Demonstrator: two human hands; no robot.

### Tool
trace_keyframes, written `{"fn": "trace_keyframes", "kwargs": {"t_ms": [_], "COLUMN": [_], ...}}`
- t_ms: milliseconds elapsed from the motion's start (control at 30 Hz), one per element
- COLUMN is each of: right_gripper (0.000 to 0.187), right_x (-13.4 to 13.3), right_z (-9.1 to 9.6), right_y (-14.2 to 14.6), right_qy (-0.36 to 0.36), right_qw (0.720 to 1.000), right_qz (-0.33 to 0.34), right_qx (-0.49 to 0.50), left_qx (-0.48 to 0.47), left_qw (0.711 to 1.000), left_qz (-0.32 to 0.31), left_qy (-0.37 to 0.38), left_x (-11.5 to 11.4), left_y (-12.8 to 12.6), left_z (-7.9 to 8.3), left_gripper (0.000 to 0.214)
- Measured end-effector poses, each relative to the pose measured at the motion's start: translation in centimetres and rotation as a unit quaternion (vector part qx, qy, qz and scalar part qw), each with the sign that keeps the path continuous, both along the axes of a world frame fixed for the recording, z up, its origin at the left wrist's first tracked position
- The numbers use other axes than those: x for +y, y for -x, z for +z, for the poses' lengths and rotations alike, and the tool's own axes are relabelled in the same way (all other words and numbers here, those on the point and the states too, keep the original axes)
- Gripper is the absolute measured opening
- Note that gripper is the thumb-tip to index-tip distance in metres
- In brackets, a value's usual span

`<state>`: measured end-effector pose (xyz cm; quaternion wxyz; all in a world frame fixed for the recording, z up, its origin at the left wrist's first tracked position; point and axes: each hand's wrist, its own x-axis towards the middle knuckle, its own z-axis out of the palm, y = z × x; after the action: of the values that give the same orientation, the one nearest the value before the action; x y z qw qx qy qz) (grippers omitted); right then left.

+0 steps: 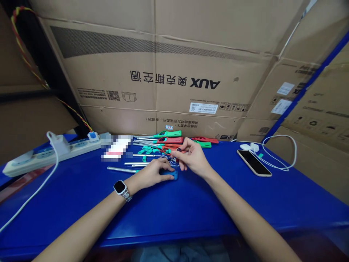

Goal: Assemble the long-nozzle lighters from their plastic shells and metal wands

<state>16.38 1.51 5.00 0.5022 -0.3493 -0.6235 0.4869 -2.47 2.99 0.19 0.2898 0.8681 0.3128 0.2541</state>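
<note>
My left hand, with a watch on its wrist, grips a blue-handled stick lighter lying on the table, its metal tube pointing left. My right hand is raised just above the handle's right end. Its thumb and fingers are pinched together by some thin wires; what they hold is too small to make out. Just behind are loose metal tubes and small teal plastic parts. Red stick lighters and a green stick lighter lie farther back.
A large cardboard sheet stands along the back of the blue table. On the left runs a white power strip with plugs and a cable. A phone and a looped white cable lie at the right.
</note>
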Motion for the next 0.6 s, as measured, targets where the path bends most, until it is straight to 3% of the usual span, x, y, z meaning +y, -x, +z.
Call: {"fn": "trace_keyframes", "kwargs": {"t_ms": [133, 300, 367, 433, 600], "right_gripper": [0.045, 0.043, 0.04, 0.037, 0.052], "right_x": [-0.5, -0.9, -0.8, -0.6, -0.2], "right_z": [-0.6, 0.5, 1.0, 1.3, 0.2], "right_y": [0.5, -1.2, -1.7, -1.6, -0.1], "right_qy": [-0.015, -0.001, 0.01, 0.008, 0.004], "right_qw": [0.999, 0.997, 0.996, 0.997, 1.0], "right_qz": [-0.023, 0.081, 0.09, 0.07, -0.012], "right_qx": [0.024, -0.005, -0.024, -0.019, 0.029], "left_qx": [-0.004, 0.0, 0.001, 0.002, 0.001], "left_qw": [1.0, 1.0, 1.0, 1.0, 1.0], "left_qz": [-0.002, -0.003, -0.003, -0.001, 0.003], "left_qy": [0.005, 0.0, -0.005, -0.004, 0.007], "left_x": [0.0, -0.2, -0.2, -0.3, -0.1], "left_y": [0.0, -0.1, -0.1, -0.1, -0.1], "left_z": [0.1, 0.3, 0.4, 0.4, 0.2], "left_gripper": [0.025, 0.026, 0.027, 0.029, 0.029]}}
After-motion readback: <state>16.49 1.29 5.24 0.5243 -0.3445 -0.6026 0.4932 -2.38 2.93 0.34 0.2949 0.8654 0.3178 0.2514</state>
